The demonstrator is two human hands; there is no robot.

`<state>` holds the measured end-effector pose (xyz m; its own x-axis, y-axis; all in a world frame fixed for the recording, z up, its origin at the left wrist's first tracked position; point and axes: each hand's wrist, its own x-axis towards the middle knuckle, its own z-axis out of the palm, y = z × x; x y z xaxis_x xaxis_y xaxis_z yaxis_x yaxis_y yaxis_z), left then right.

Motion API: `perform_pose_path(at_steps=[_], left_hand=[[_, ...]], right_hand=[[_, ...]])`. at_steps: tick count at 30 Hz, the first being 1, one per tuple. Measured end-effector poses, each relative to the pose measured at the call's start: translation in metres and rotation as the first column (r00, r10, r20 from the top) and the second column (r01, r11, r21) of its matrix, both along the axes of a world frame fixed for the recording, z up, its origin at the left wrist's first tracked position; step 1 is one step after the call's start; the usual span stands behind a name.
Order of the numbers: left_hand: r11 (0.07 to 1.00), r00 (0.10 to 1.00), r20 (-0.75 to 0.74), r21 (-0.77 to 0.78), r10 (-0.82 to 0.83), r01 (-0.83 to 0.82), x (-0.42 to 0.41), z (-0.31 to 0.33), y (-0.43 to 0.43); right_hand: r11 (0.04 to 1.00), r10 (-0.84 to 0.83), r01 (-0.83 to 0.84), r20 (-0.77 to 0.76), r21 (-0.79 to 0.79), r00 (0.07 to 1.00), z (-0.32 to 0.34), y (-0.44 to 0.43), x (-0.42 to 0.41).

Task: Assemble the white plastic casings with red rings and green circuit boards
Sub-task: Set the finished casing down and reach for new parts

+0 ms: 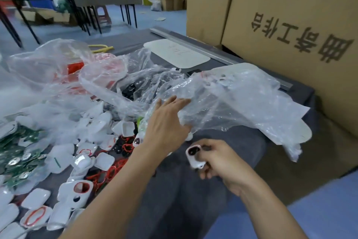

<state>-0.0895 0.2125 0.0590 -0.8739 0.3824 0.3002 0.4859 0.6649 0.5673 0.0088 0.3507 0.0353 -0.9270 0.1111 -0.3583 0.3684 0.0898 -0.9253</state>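
Two sets of fingers differ: those of the right hand (222, 163) curl round a white casing (194, 156) fitted with a red ring, while the left hand (166, 122) lays straight fingers on a clear plastic bag (232, 103) just beyond. Left of both hands lie loose casings (81, 186), red rings (124, 163) and green circuit boards (17, 153).

Near centre: bare grey cloth (193, 200), open room for a hand.
Left: white casings (64, 161), red rings (120, 163) and green boards (17, 151) heaped close, hardly a gap.
Middle: crumpled clear bags (222, 103) bar the far side.
Right: cardboard boxes (290, 25) wall it off.
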Motion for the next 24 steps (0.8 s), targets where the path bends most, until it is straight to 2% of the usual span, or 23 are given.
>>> perform_pose_path(at_steps=[1,3,5,7,9,11,13,15,16,17,18,20,21,22,23,24], left_hand=[[0.986,0.997,0.072,0.166,0.019,-0.031,0.003,0.0,-0.007],[0.898,0.988,0.108,0.415,0.113,-0.148,0.01,-0.002,-0.025],[0.806,0.958,0.151,0.517,0.244,-0.287,0.015,-0.007,-0.047],[0.762,0.921,0.197,0.518,0.336,-0.389,0.018,-0.015,-0.075],[0.74,0.882,0.231,0.481,0.41,-0.47,0.018,-0.021,-0.099],[0.709,0.838,0.242,0.449,0.49,-0.544,0.017,-0.026,-0.128],[0.661,0.796,0.264,0.449,0.545,-0.602,0.019,-0.029,-0.155],[0.609,0.753,0.293,0.451,0.589,-0.652,0.024,-0.032,-0.18],[0.592,0.739,0.303,0.452,0.602,-0.668,0.026,-0.033,-0.191],[0.577,0.725,0.313,0.449,0.614,-0.683,0.028,-0.035,-0.2],[0.563,0.711,0.318,0.446,0.627,-0.696,0.03,-0.036,-0.209],[0.543,0.685,0.313,0.432,0.658,-0.72,0.029,-0.039,-0.225],[0.54,0.672,0.308,0.416,0.674,-0.732,0.028,-0.04,-0.232],[0.542,0.664,0.304,0.398,0.683,-0.74,0.026,-0.04,-0.238],[0.545,0.658,0.308,0.381,0.687,-0.747,0.024,-0.041,-0.245],[0.543,0.654,0.32,0.373,0.685,-0.752,0.021,-0.042,-0.252]], right_hand=[[0.995,0.095,-0.095,0.019,0.029,0.995,-0.002,-0.009,-0.001],[0.952,0.273,-0.278,0.058,0.126,0.96,-0.006,-0.031,-0.006],[0.882,0.367,-0.371,0.069,0.29,0.928,-0.01,-0.052,-0.017],[0.815,0.375,-0.352,0.043,0.46,0.926,-0.013,-0.071,-0.031],[0.764,0.316,-0.258,0.005,0.591,0.949,-0.012,-0.083,-0.039],[0.668,0.308,-0.203,-0.017,0.716,0.951,-0.013,-0.098,-0.044],[0.552,0.322,-0.187,0.0,0.813,0.947,-0.013,-0.106,-0.045],[0.482,0.331,-0.148,-0.024,0.864,0.943,-0.013,-0.109,-0.047],[0.484,0.338,-0.099,-0.082,0.87,0.938,-0.011,-0.11,-0.05],[0.525,0.341,-0.053,-0.153,0.85,0.927,-0.009,-0.111,-0.053],[0.614,0.34,-0.04,-0.218,0.789,0.915,-0.006,-0.114,-0.058],[0.826,0.348,-0.165,-0.259,0.539,0.901,0.001,-0.127,-0.073],[0.893,0.36,-0.254,-0.252,0.372,0.898,0.004,-0.136,-0.082],[0.923,0.363,-0.31,-0.245,0.228,0.899,0.008,-0.147,-0.091],[0.93,0.364,-0.335,-0.252,0.151,0.896,0.01,-0.159,-0.101],[0.924,0.379,-0.346,-0.277,0.162,0.883,0.01,-0.174,-0.112]])
